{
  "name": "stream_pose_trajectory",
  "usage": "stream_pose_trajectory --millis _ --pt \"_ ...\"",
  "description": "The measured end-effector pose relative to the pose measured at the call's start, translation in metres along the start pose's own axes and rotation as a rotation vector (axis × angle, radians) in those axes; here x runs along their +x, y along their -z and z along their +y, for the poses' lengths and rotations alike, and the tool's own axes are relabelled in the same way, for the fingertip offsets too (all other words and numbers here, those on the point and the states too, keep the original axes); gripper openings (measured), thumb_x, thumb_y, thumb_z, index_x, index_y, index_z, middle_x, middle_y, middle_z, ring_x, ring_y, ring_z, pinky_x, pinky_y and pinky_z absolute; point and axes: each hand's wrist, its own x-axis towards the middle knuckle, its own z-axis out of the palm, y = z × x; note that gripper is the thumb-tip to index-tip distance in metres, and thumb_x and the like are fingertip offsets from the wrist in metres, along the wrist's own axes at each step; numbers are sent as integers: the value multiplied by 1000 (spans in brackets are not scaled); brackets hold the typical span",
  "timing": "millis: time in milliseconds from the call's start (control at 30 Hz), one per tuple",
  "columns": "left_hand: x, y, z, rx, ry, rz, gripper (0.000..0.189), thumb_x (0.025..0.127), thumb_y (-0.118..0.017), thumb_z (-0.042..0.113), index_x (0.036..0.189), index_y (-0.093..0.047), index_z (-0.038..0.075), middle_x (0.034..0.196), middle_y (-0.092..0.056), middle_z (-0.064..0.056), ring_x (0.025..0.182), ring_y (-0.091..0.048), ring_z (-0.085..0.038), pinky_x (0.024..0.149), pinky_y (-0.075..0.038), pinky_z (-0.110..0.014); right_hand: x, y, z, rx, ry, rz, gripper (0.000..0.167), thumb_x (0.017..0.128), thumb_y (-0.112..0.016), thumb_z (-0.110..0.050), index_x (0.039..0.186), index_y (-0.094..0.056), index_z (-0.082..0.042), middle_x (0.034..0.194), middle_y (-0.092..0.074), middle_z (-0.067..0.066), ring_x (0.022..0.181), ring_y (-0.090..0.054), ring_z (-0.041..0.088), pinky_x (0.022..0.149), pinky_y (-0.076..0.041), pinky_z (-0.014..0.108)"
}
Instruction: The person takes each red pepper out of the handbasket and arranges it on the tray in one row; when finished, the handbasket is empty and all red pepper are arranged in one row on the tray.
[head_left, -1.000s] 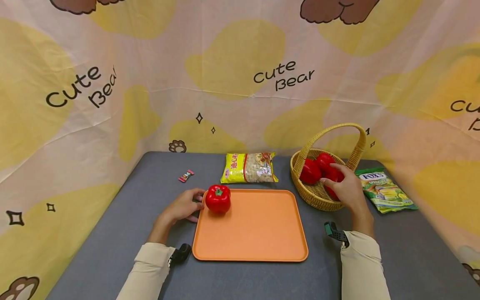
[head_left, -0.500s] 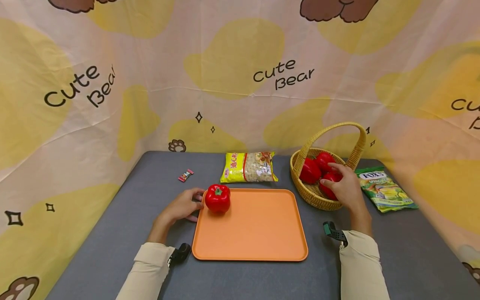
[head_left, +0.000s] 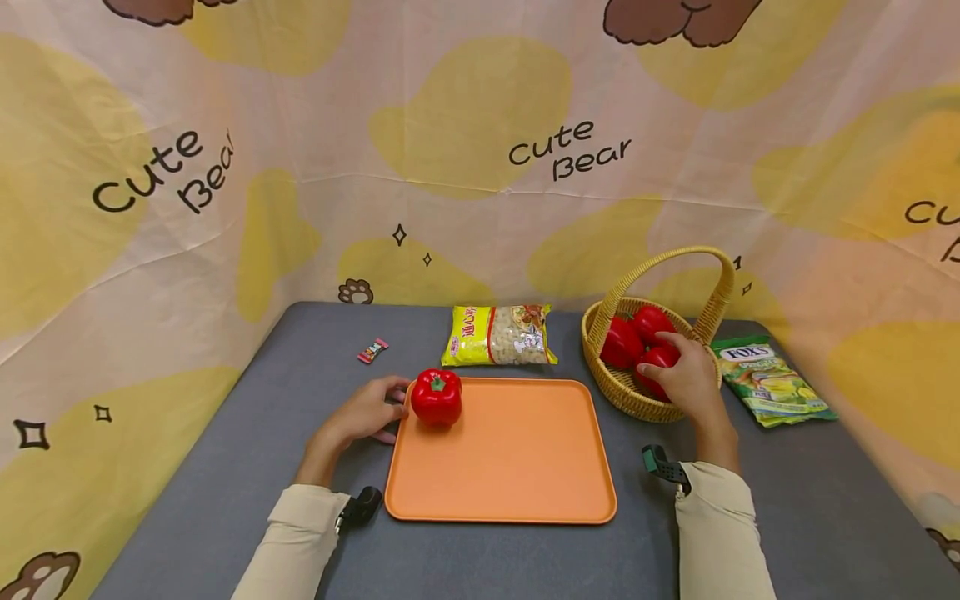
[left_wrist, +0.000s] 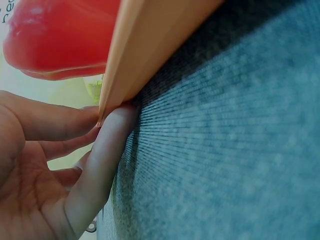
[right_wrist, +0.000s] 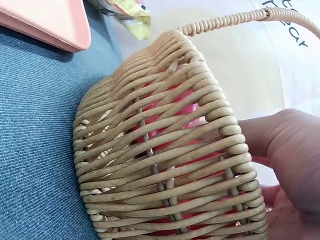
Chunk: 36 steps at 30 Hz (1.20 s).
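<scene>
At the left edge of the orange tray (head_left: 517, 454), my left hand (head_left: 365, 411) pinches the rim; the left wrist view shows its fingers (left_wrist: 102, 155) on both sides of the tray edge (left_wrist: 135, 55). A red bell pepper (head_left: 437, 398) with a green stem stands in the tray's upper left corner. My right hand (head_left: 693, 379) reaches into the wicker basket (head_left: 626, 402) and grips a red bell pepper (head_left: 654, 377). Two more red peppers (head_left: 620, 343) lie behind it. In the right wrist view the basket wall (right_wrist: 165, 170) hides most of the gripped pepper and the fingertips.
A yellow pasta bag (head_left: 498, 336) lies behind the tray. A small wrapped candy (head_left: 372, 350) is at the back left. Right of the basket lies a green candy bag (head_left: 772, 381). The basket's tall handle (head_left: 675, 254) arches over the peppers. A printed cloth (head_left: 465, 167) hangs behind the table.
My right hand has shifted slightly left within the basket, and the front pepper has moved slightly left with it. My left hand and the tray stay put.
</scene>
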Motion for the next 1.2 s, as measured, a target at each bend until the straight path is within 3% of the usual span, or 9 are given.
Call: stream_pose_trajectory --millis 233,533,767,900,967,1033,1133,1200 --pt "1 -1 0 0 0 2 54 99 -65 2 150 -50 -6 125 -60 -22 99 -68 -27 65 -67 -39 0 2 0 -24 -35 -18 71 95 -76 -18 154 -45 5 149 -45 40 132 -44 61 107 -43 76" --pt "1 -1 -1 -5 -1 -5 53 99 -64 2 150 -51 -6 125 -60 -22 100 -68 -27 66 -67 -40 -4 6 -4 33 -84 -17 74 96 -76 -23 157 -42 2 150 -48 36 134 -45 57 110 -45 73" --pt "2 -1 -1 -6 0 -5 53 99 -63 1 149 -51 -6 125 -60 -22 100 -68 -27 65 -67 -40 -12 21 -13 74 -44 67 73 97 -77 -29 157 -46 -1 152 -51 32 136 -48 55 109 -46 70" --pt "2 0 -1 -4 1 -5 53 99 -63 2 150 -50 -6 125 -60 -22 100 -68 -26 66 -67 -40 -17 31 -24 141 -71 103 77 99 -74 -38 160 -43 -4 154 -51 30 138 -49 51 110 -48 66" --pt "1 0 -1 -2 1 -5 53 99 -64 2 150 -50 -6 126 -60 -22 100 -68 -26 66 -67 -40 -20 36 -30 167 -81 114 78 99 -73 -41 161 -42 -6 156 -50 28 139 -48 49 108 -51 59" --pt "1 0 -1 -2 1 -4 53 99 -64 2 150 -50 -6 126 -60 -22 100 -68 -26 66 -67 -40 -23 41 -36 199 -81 129 77 99 -72 -42 162 -43 -9 157 -50 26 140 -48 46 100 -57 42" --pt "1 0 -1 -3 1 -3 53 99 -64 2 149 -51 -6 126 -61 -22 99 -68 -26 66 -67 -40 -28 48 -45 249 -57 157 74 99 -74 -40 161 -45 -11 156 -51 23 136 -47 38 84 -52 16" --pt "1 0 -1 -4 0 -4 53 99 -64 2 150 -51 -6 125 -60 -22 99 -68 -26 66 -67 -40 -31 51 -50 292 -39 179 72 98 -75 -39 160 -48 -13 154 -50 20 131 -48 31 77 -49 7"
